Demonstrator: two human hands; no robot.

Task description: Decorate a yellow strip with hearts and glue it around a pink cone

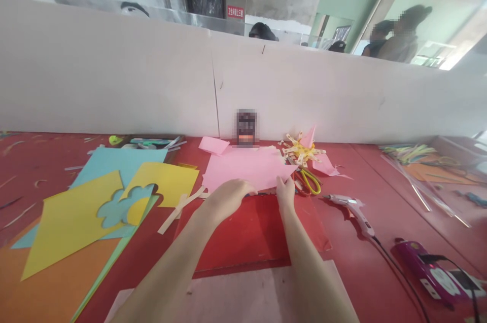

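A sheet of pink paper [243, 168] lies at the far side of a red board [247, 231]. My left hand [238, 191] is closed on its near edge, with the fingertips partly hidden. At the right corner of the sheet, my right hand [285, 190] pinches the edge, thumb on top. Just beyond my right hand are yellow-handled scissors [311, 182] and a yellow piece ringed with pale strips [302, 150]. A smaller pink paper piece [214, 145] sits behind the sheet on the left.
Yellow [72, 216], blue and orange paper sheets overlap on the left. To the right lie a glue gun [353, 209] with a black cord and a purple device [429, 272]. A white partition [114, 79] closes off the table's back. A clear tray [456, 153] stands far right.
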